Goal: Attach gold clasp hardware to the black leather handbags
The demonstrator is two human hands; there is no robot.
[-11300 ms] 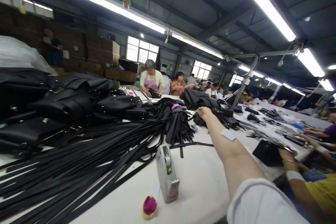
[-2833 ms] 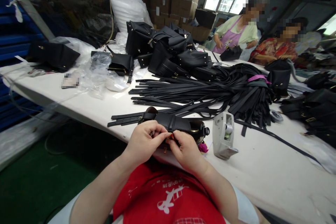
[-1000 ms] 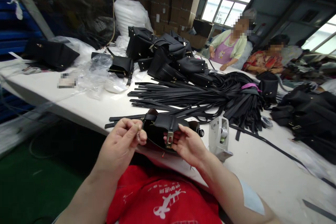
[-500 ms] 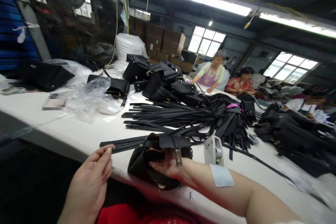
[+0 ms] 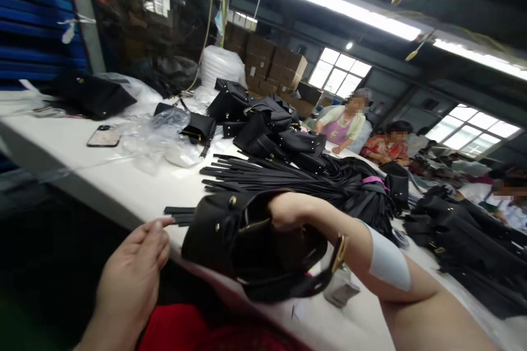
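Observation:
A black handbag (image 5: 206, 230) is tilted at the table's front edge, its open mouth and zipper turned towards me. My right hand (image 5: 284, 211) reaches into the mouth and grips the bag; its fingertips are hidden inside. The flap strap with a gold buckle (image 5: 340, 252) hangs near my right forearm. My left hand (image 5: 138, 258) is left of the bag with thumb and fingers pinched together; what they hold, if anything, is too small to make out. Just beyond its fingertips lie the ends of black straps (image 5: 179, 216), partly behind the bag.
A bundle of black straps (image 5: 263, 175) lies behind the bag, with piled black bags (image 5: 263, 131) beyond. A phone (image 5: 104, 136) and clear plastic bags (image 5: 152, 142) are at left. A tape dispenser (image 5: 341, 288) stands right. Co-workers (image 5: 341, 126) sit or stand across the table (image 5: 140, 197).
The handbag has come up closer and turned, so its mouth gapes wider. My right hand has moved up and deeper into it. My left hand stays pinched, nearly in place. The view has shifted left.

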